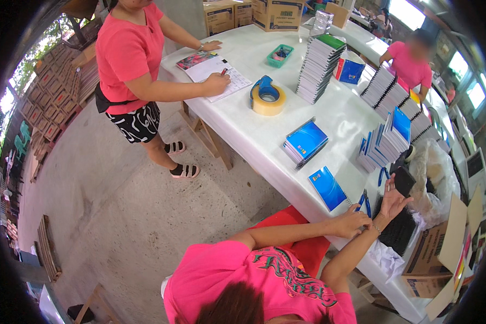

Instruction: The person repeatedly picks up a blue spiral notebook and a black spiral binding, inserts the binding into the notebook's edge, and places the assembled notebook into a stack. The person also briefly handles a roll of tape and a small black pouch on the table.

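Observation:
My left hand point(355, 222) is closed, its fingertips bent against my right wrist beside a thin bracelet point(377, 229); what they pinch is too small to make out. Palm up and fingers apart, my right hand point(395, 202) holds nothing. Blue-handled pliers point(365, 201) lie just beyond my left hand, and a second pair of blue-handled pliers point(383, 175) rests farther back. To the left is a single blue spiral notebook point(328, 188) on the white table. A dark flat object point(404, 181) lies behind my right fingers, and black spiral binding coils point(397, 232) are beside my right wrist.
Blue notebooks stand in a small stack point(306, 141) and piles point(389, 141). Beyond are a tall notebook stack point(319, 70), a tape dispenser point(267, 99) and a green basket point(280, 55). An open carton point(427, 256) stands right. One co-worker point(132, 54) writes; another person point(410, 65) sits far right.

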A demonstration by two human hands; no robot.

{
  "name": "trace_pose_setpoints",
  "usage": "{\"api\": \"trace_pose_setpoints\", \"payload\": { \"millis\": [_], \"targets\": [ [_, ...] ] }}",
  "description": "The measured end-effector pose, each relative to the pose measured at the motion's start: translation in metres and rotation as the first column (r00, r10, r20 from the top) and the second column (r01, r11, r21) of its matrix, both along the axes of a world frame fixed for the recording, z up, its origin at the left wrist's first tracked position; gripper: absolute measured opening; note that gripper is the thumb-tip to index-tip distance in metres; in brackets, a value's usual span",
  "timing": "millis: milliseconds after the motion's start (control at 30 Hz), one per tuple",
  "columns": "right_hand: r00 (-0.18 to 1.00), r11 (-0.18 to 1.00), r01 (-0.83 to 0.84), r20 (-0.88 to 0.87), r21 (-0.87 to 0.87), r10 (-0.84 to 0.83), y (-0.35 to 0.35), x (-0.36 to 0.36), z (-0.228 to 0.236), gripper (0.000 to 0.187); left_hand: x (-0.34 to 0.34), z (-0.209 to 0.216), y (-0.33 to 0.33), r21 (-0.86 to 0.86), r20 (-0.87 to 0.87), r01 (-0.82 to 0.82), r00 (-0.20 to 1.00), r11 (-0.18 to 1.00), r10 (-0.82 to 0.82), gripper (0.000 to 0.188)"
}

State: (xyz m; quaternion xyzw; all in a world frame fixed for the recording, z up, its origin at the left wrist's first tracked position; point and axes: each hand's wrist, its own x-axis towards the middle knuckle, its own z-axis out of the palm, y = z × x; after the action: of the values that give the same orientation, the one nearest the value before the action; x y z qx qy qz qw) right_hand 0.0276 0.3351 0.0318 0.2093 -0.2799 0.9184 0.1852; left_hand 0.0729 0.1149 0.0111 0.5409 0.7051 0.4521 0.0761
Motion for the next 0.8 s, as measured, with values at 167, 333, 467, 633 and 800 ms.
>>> {"api": "trace_pose_setpoints", "payload": {
  "millis": [167,333,467,633,800],
  "targets": [
    [0.999,0.995,-0.031,-0.024,-0.096,0.029,-0.003,0.0,0.001,0.087,0.003,-0.017,0.007,0.141,-0.101,-0.092,0.989,0.986,0.107,0.042],
    [0.999,0.99,-0.014,-0.035,-0.142,0.009,-0.01,0.006,0.005,0.085,0.006,-0.015,0.008,0.128,-0.2,-0.16,0.962,0.979,0.184,0.041],
    [0.999,0.986,0.031,-0.032,-0.164,-0.036,-0.027,0.007,0.015,0.083,0.003,-0.024,0.012,0.097,-0.155,-0.15,0.974,0.984,0.163,0.038],
    [0.995,0.979,0.082,-0.041,-0.186,-0.091,-0.038,0.006,0.023,0.08,-0.001,-0.024,0.017,0.125,-0.119,-0.135,0.982,0.983,0.15,0.03],
    [1.0,0.989,0.014,-0.001,-0.147,-0.014,-0.025,0.008,0.018,0.076,-0.003,-0.018,0.01,0.202,-0.123,-0.09,0.986,0.975,0.116,0.031]
  ]
}}
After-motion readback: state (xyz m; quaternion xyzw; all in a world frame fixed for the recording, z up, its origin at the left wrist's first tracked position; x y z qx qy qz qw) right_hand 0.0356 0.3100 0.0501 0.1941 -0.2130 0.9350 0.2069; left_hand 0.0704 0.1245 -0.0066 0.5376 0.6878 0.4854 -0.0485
